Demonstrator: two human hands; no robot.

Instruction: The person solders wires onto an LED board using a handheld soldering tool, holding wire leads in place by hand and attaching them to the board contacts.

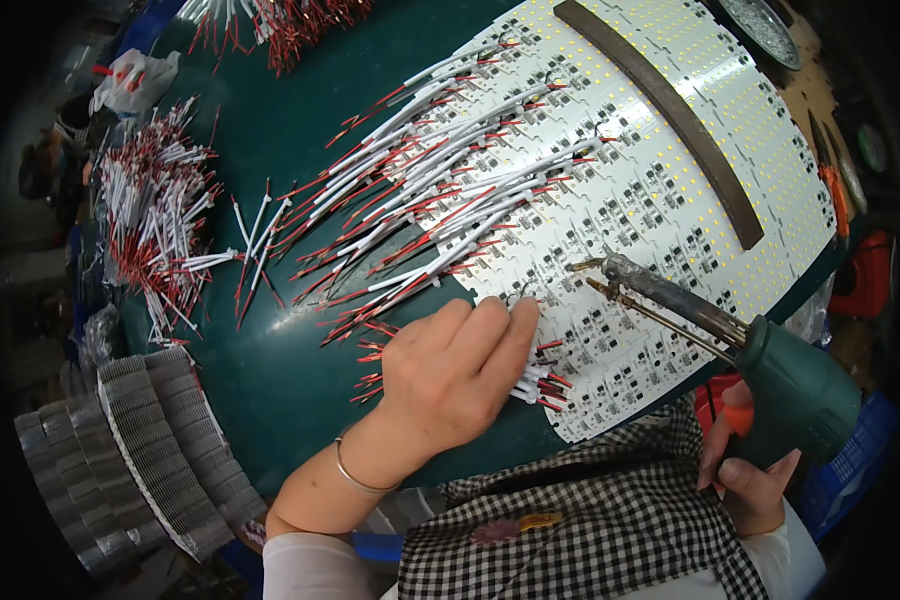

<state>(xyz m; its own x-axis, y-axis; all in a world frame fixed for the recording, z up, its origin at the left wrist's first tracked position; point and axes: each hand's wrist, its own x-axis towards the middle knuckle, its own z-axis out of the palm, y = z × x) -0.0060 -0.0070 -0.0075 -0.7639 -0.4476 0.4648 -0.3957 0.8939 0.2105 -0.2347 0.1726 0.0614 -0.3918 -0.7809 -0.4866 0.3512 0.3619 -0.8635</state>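
A white circuit board panel [610,330], covered in small components and yellow LEDs, lies across the green table. My left hand [460,370] rests over its near-left edge, fingers pinched on a wire whose end shows at the fingertips; the rest of that wire is hidden. In my right hand [755,490] is a green soldering gun [800,395], its tip above the board, apart from my left fingers. Rows of white-sleeved wires [400,190] with red ends lie with one end on the board. More wires [545,385] lie partly under my left hand.
A dark curved bar [670,110] lies across the board. Loose wires are piled [160,200] on the left and at the top. Stacked grey ridged strips [160,450] stand lower left. Orange-handled pliers [832,190] and a round metal dish [762,28] lie at the right. A checked apron [570,520] borders the near edge.
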